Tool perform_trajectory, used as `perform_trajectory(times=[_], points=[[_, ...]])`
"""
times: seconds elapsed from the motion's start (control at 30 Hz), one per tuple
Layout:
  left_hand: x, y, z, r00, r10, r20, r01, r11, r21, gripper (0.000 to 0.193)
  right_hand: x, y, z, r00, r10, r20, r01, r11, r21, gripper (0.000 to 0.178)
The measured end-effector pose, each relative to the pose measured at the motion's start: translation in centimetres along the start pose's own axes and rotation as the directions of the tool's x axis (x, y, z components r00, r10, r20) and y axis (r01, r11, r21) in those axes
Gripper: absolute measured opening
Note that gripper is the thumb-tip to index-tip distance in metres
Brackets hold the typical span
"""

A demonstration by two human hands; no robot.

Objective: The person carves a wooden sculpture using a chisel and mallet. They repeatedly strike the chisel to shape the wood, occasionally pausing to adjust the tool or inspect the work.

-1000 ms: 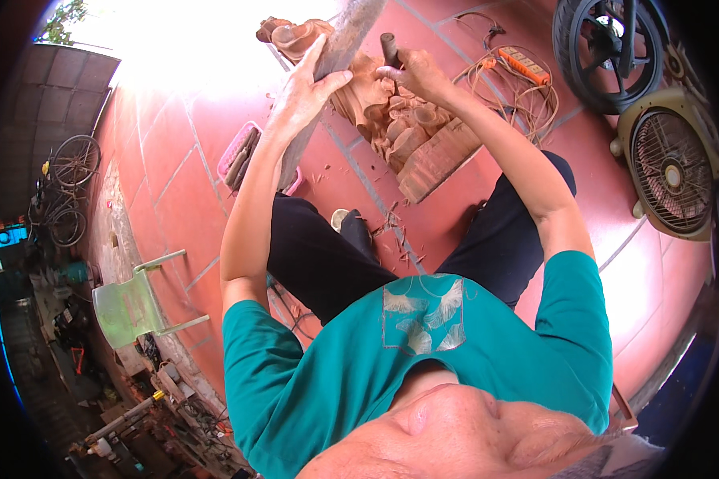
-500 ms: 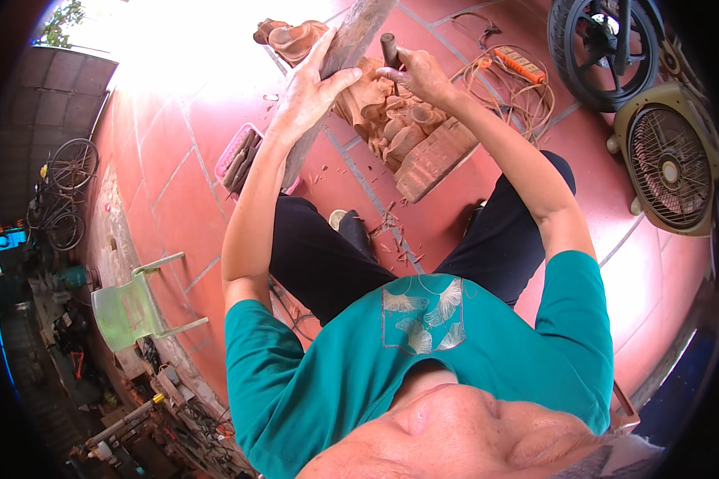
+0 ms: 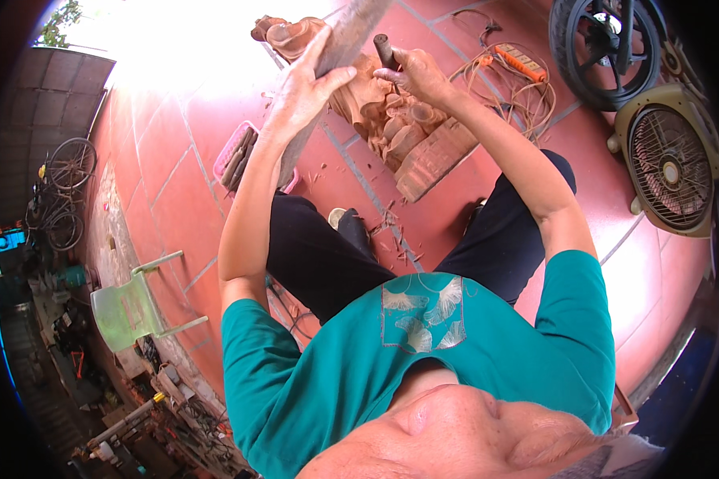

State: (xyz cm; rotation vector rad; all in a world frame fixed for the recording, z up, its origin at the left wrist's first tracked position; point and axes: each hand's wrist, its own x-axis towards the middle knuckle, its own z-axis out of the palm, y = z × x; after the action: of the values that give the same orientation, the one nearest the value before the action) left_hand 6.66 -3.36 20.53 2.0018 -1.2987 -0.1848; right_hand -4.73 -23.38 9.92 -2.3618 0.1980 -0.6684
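A carved brown wooden piece [image 3: 391, 124] with rounded reliefs lies on the floor ahead of me, its flat base block toward my knees. My left hand [image 3: 299, 94] is closed around a long greyish wooden bar [image 3: 355, 32], which slants from beside my left knee up past the carving's left side. In my right hand [image 3: 423, 78] is a chisel; its dark round handle [image 3: 385, 52] rises above the fingers, while the blade end is hidden behind the hand, over the carving.
Left of the carving sits a pink basket [image 3: 222, 164] holding dark tools [image 3: 238, 160]. An orange power strip [image 3: 521, 62] with tangled cord, a wheel [image 3: 603, 52] and a fan [image 3: 669, 164] stand to the right. Wood chips [image 3: 391, 223] litter the tiles; a green chair [image 3: 128, 311] is at left.
My left hand and the wooden bar have shifted slightly left. The chisel handle's top has tipped a little to the left, with my right hand nearly in place.
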Motion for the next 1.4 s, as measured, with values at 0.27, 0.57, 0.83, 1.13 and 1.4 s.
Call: perform_trajectory(times=[0.27, 0.57, 0.83, 1.13, 1.4], points=[[-0.4, 0.2, 0.7, 0.995, -0.048, 0.092, 0.037, 0.992, 0.120, 0.083, 0.2, -0.2, 0.2, 0.996, 0.055, 0.071, -0.051, 0.997, -0.060, 0.038], [-1.0, 0.9, -0.9, 0.996, -0.082, 0.044, 0.086, 0.992, -0.096, 0.090, -0.2, 1.5, -1.4, 0.968, 0.244, -0.062, -0.233, 0.962, 0.144, 0.043], [-0.7, 1.2, 0.0, 0.999, 0.033, -0.008, -0.034, 0.993, -0.111, 0.089, -0.5, -0.4, -1.2, 0.983, 0.185, -0.020, -0.181, 0.976, 0.121, 0.036], [-0.8, 2.0, 0.4, 1.000, 0.014, -0.018, -0.016, 0.992, -0.129, 0.086, -0.5, -0.5, -1.1, 0.988, 0.147, 0.044, -0.151, 0.985, 0.086, 0.032], [-1.0, 1.6, 1.0, 0.986, -0.139, 0.093, 0.139, 0.990, 0.001, 0.084, -0.4, -1.3, -0.8, 0.988, 0.108, 0.112, -0.111, 0.994, 0.022, 0.029]])
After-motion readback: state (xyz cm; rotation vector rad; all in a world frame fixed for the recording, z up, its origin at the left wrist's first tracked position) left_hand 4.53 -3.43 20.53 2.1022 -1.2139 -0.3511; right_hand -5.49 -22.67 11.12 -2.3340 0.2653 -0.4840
